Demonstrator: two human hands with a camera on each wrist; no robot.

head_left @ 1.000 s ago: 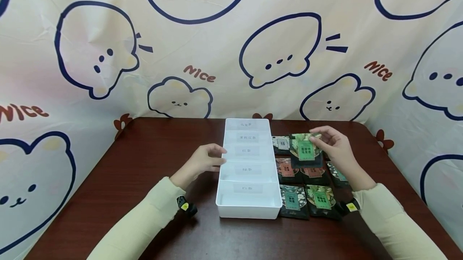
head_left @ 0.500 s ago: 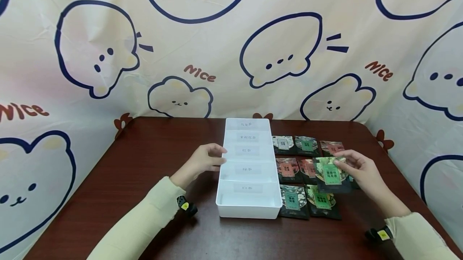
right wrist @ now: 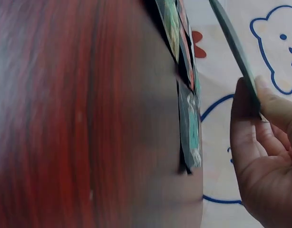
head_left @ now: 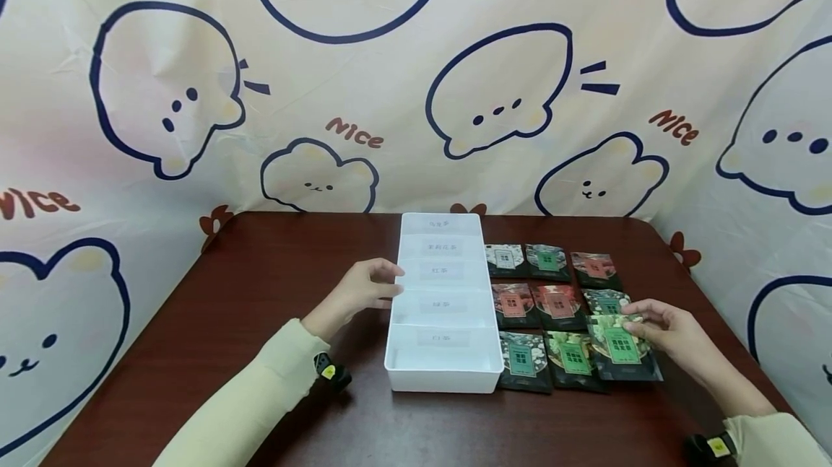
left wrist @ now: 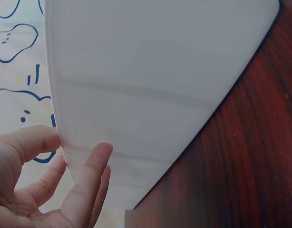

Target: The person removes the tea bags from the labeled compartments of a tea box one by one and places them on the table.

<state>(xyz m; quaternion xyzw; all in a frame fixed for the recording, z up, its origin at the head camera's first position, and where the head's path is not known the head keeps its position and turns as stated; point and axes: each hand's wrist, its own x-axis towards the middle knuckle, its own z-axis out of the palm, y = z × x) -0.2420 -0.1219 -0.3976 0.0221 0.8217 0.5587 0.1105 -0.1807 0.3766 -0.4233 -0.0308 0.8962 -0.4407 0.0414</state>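
My right hand [head_left: 669,326] pinches the top right edge of a black tea sachet with a green label [head_left: 620,346]. The right wrist view shows that sachet [right wrist: 236,47] edge-on between thumb and fingers, above the table. Beneath and beside it lie flat sachets with teal [head_left: 607,301], green [head_left: 575,359] and red [head_left: 559,304] labels. A long white divided box [head_left: 445,380] stands left of them, each compartment bearing a paper label. My left hand [head_left: 364,286] touches the box's left rim with its fingertips; fingers lie relaxed near the outer wall [left wrist: 136,109] in the left wrist view.
More sachets lie in the back row: a white-labelled one [head_left: 504,259], a green-labelled one [head_left: 548,260] and a red-labelled one [head_left: 595,268]. The dark wooden table [head_left: 279,258] meets a cartoon-printed curtain [head_left: 403,77] behind and at both sides.
My right hand has carried the green-labelled sachet rightward and toward me, from over the back rows to the front right. The left hand has stayed at the box rim.
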